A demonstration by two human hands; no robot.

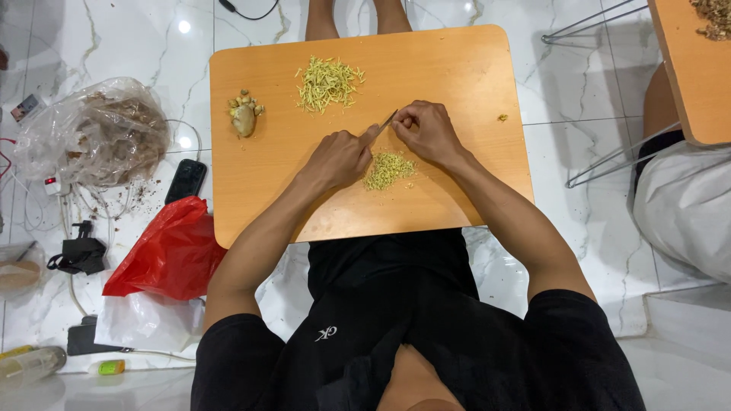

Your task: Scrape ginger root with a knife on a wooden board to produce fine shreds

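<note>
The person is sitting on the floor with a small orange tabletop across the lap, and both hands are working close together near its middle. The left hand is curling its fingers around a knife, with only the thin blade tip showing past the knuckles. The right hand is pinching something small at the blade; what it is pinching is too hidden to tell. Just below the hands a small heap of fine yellow-green shreds is lying on the wood, and a larger heap of the same slivers is sitting farther away, well apart. A knobbly ginger root is resting near the left edge. The shreds look light, dry and loose, likely to scatter if brushed, so gathering them by a soft pinch seems best. The root looks firm and lumpy, and best gripped around its thick body. On the floor at the left, a red plastic bag and a clear bag are lying.
</note>
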